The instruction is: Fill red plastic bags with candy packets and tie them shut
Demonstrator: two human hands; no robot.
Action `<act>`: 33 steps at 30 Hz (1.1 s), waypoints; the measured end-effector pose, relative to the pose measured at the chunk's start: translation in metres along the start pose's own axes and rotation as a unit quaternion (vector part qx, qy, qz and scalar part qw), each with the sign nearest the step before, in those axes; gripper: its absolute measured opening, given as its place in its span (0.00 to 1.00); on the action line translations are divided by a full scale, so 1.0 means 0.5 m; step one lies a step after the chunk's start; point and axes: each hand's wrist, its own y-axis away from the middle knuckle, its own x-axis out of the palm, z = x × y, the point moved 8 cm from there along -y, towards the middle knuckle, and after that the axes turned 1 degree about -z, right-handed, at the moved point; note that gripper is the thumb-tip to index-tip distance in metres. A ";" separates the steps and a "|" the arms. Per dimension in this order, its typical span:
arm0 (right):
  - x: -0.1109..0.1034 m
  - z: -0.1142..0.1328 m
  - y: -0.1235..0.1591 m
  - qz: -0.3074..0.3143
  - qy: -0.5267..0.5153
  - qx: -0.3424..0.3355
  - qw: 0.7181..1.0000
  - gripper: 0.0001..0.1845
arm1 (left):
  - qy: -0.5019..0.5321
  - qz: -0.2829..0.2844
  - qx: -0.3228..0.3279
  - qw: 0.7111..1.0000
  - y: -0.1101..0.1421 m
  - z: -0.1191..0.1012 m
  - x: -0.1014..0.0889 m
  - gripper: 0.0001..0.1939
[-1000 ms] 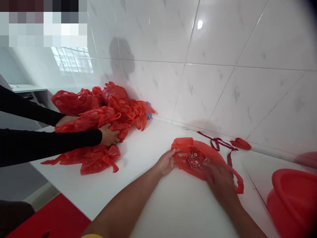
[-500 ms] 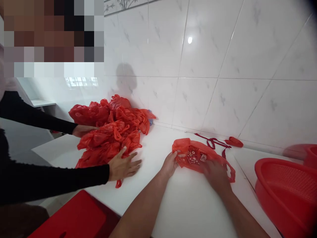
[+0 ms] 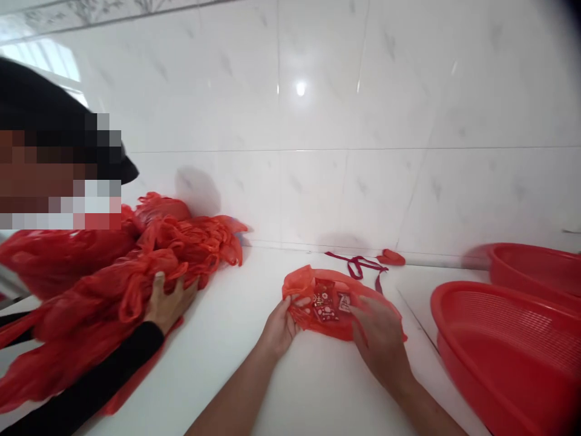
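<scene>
A thin red plastic bag (image 3: 302, 284) lies on the white table in front of me. Through it show dark red packets with pale prints (image 3: 324, 300), and a smaller printed piece (image 3: 344, 302) beside them. My left hand (image 3: 281, 324) is closed on the bag's left end, some fingers showing through the film. Over the bag's right part, my right hand (image 3: 379, 330) rests with its fingers stretched out, slightly blurred, touching the plastic near the smaller printed piece.
A co-worker's hand (image 3: 170, 303) in a black sleeve presses on a big pile of red plastic bags (image 3: 154, 266) at the left. A dark red ribbon (image 3: 356, 266) and a small red item (image 3: 391, 257) lie by the tiled wall. Red baskets (image 3: 454, 297) stand at the right.
My view has turned and shifted. The co-worker has leaned in, and the pile of bags has spread toward the front left. My right hand remains over the bag, its fingers more visible.
</scene>
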 end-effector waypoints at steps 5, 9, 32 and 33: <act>-0.022 -0.108 0.017 0.004 0.068 0.231 0.971 0.26 | -0.009 0.017 -0.016 1.000 0.001 -0.003 0.010 0.12; 0.016 -0.174 0.081 0.077 -0.055 0.396 0.913 0.30 | -0.001 0.004 -0.019 1.000 -0.001 -0.003 0.004 0.10; -0.168 -0.135 -0.151 -0.159 -0.512 0.384 0.751 0.08 | -0.258 0.030 0.291 0.921 0.108 -0.283 0.238 0.16; -0.171 -0.137 -0.156 -0.166 -0.520 0.376 0.748 0.08 | -0.273 0.028 0.300 0.914 0.118 -0.291 0.251 0.17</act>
